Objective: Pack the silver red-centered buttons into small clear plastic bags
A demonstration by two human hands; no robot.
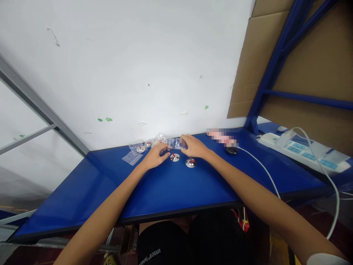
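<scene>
A small clear plastic bag [176,143] lies between my two hands. My right hand [195,146] has its curled fingers and thumb closed on the bag's right end. At the bag's left end is my left hand [156,157], fingers bent and thumb apart from them; whether its fingertips touch the plastic is hard to see. Just below the bag rests a shiny round metal disc [174,158] with a red piece on top. A similar metal disc [191,163] sits below my right hand. Behind my left hand is a heap of clear bags [160,138].
Left of my hands lie another metal disc [141,149] and a flat clear bag [132,158]. A black oval object [231,150] with a white cable is at the right. Farther right stands a white power strip [303,151]. A white wall [132,66] closes off the blue table's [93,187] back.
</scene>
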